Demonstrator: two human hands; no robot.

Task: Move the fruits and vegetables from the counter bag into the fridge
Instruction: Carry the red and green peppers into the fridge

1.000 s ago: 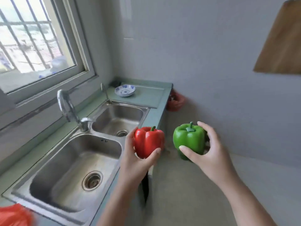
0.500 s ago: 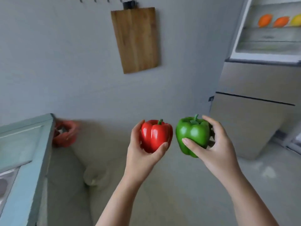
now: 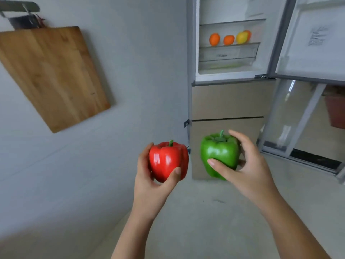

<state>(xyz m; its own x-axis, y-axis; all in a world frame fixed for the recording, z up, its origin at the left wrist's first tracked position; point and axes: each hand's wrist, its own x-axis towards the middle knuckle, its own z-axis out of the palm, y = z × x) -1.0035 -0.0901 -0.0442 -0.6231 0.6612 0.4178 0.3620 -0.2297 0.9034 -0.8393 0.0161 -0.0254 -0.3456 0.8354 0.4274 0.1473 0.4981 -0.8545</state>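
Observation:
My left hand [image 3: 151, 186] grips a glossy red bell pepper [image 3: 167, 160], stem up. Beside it my right hand [image 3: 246, 169] grips a green bell pepper [image 3: 219, 154], also upright. Both are held out in front of me at about the same height, a short gap between them. Ahead stands the fridge [image 3: 227, 101] with its upper compartment open. On a shelf [image 3: 229, 45] inside sit two oranges [image 3: 214, 39] and a yellow-orange fruit [image 3: 242, 37]. The counter bag is out of view.
The open fridge door [image 3: 315, 40] swings out at the upper right. A wooden cutting board [image 3: 52, 75] hangs on the grey wall at left. Below the open compartment are two closed fridge drawers. A glass door or panel [image 3: 291, 116] stands to the right of the fridge.
My view has swung right from the sink and counter to the open fridge. Both hands kept hold of their peppers, and the fridge is now closer and more central.

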